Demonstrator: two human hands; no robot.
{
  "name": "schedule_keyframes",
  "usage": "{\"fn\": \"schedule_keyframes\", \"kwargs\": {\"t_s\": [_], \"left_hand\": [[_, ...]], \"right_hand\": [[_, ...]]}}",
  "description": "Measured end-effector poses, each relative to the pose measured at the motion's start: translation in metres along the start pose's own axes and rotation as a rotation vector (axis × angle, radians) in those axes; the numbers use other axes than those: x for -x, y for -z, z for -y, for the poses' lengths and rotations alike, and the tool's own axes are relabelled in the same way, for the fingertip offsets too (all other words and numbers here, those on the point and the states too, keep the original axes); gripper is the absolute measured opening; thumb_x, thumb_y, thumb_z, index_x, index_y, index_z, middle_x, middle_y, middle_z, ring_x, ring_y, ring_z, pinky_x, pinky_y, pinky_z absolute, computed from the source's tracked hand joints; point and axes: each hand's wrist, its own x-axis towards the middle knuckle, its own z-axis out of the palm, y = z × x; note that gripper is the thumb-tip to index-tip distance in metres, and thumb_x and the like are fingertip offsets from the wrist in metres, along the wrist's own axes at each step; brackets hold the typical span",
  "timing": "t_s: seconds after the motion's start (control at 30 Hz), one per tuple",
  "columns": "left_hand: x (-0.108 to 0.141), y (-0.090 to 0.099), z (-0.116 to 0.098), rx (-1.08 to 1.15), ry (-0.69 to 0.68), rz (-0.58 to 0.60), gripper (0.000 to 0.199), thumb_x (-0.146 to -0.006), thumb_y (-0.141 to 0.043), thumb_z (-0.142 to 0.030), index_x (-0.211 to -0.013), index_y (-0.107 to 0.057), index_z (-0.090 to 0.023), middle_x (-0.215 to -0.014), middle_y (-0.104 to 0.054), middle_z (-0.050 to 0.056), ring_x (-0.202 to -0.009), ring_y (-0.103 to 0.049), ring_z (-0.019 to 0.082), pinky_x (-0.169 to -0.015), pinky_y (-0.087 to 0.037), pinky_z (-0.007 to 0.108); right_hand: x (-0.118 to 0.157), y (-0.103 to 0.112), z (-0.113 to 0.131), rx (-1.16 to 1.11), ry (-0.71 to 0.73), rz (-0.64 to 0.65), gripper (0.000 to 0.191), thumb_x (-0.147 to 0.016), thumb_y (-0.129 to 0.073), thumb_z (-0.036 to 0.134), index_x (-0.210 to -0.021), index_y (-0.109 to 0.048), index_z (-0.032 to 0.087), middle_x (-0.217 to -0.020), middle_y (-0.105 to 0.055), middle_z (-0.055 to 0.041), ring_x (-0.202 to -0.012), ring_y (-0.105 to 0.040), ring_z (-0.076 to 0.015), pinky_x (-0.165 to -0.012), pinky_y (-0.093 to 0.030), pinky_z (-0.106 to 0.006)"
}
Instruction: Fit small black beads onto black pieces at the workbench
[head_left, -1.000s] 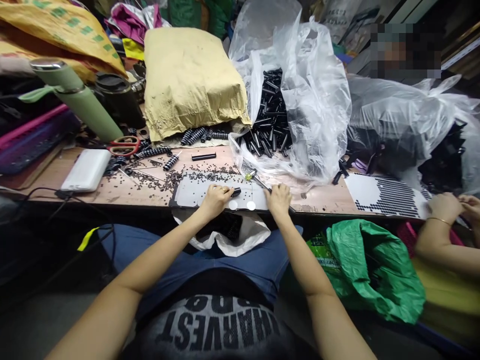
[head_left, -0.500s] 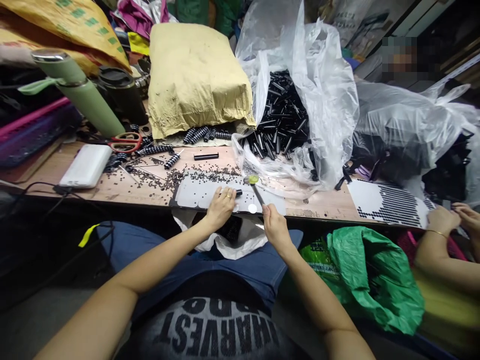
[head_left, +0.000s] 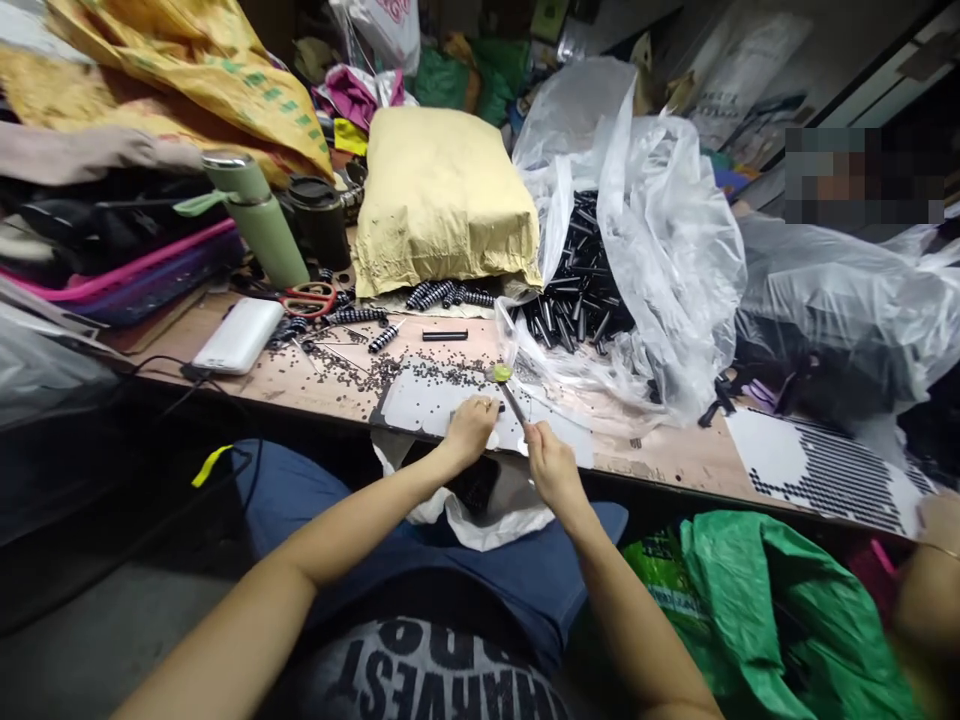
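Observation:
My left hand (head_left: 470,428) grips a short black tube (head_left: 491,407) at the near edge of the wooden table (head_left: 315,385), over a white sheet (head_left: 420,405) strewn with small black dots. My right hand (head_left: 547,462) holds a thin metal tool with a green-yellow handle (head_left: 504,382), its shaft angled up and away from the hand. The two hands are close together, just above a white bag (head_left: 480,510) on my lap. A clear plastic bag of black tubes (head_left: 577,290) lies open behind the hands.
A tan padded parcel (head_left: 442,200), green flask (head_left: 259,215), red scissors (head_left: 311,298) and white power bank (head_left: 240,335) sit on the table's left. A dotted sheet (head_left: 825,465) lies at right, near another person's arm (head_left: 926,580). A green bag (head_left: 765,610) sits below.
The view has shifted, so the table sits further right and lower. My right hand lifted off the sheet and pulled back toward me with the tool. My left hand stays on the tube.

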Motion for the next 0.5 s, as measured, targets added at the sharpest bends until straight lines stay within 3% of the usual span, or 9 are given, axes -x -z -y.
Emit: {"fn": "schedule_keyframes", "kwargs": {"t_s": [0.13,0.23,0.33,0.4,0.5], "left_hand": [[0.022,0.014,-0.01,0.096,-0.149,0.025,0.034,-0.089,-0.041,-0.009,-0.119,-0.057,-0.014,-0.097,-0.063,0.013,-0.093,-0.058,0.024,-0.079,-0.05,0.036],[0.012,0.026,0.01,0.134,-0.081,-0.064,0.034,-0.092,-0.049,-0.029,-0.123,-0.054,-0.015,-0.107,-0.061,0.013,-0.099,-0.056,0.025,-0.084,-0.049,0.037],[-0.04,0.049,0.063,0.087,0.227,-0.217,0.038,-0.095,-0.043,-0.032,-0.125,-0.052,-0.011,-0.118,-0.058,0.017,-0.112,-0.052,0.026,-0.096,-0.043,0.038],[-0.081,0.07,0.108,0.052,0.493,-0.25,0.035,-0.095,-0.04,-0.026,-0.122,-0.054,-0.008,-0.121,-0.056,0.018,-0.117,-0.049,0.026,-0.1,-0.039,0.037],[-0.124,0.092,0.159,0.034,0.646,-0.269,0.032,-0.092,-0.042,-0.018,-0.114,-0.057,-0.002,-0.114,-0.059,0.025,-0.113,-0.053,0.03,-0.094,-0.042,0.04]], "right_hand": [[-0.033,-0.003,-0.036,0.197,-0.113,-0.04,0.036,-0.1,-0.028,0.042,-0.089,-0.055,0.021,-0.072,-0.065,-0.0044,-0.064,-0.061,-0.0189,-0.057,-0.029,-0.027],[-0.052,-0.015,-0.06,0.353,-0.143,-0.073,0.035,-0.1,-0.031,0.044,-0.091,-0.055,0.02,-0.08,-0.067,-0.0059,-0.067,-0.062,-0.019,-0.057,-0.028,-0.028],[-0.063,-0.03,-0.079,0.489,-0.074,-0.209,0.034,-0.099,-0.035,0.042,-0.085,-0.056,0.019,-0.087,-0.065,-0.0083,-0.081,-0.062,-0.0221,-0.059,-0.032,-0.029],[-0.069,-0.04,-0.09,0.568,-0.012,-0.311,0.035,-0.097,-0.039,0.042,-0.081,-0.058,0.018,-0.083,-0.063,-0.0099,-0.082,-0.06,-0.0248,-0.064,-0.036,-0.031],[-0.075,-0.05,-0.101,0.567,0.057,-0.437,0.037,-0.095,-0.038,0.045,-0.079,-0.059,0.018,-0.08,-0.062,-0.0105,-0.079,-0.059,-0.0261,-0.066,-0.04,-0.034]]}}
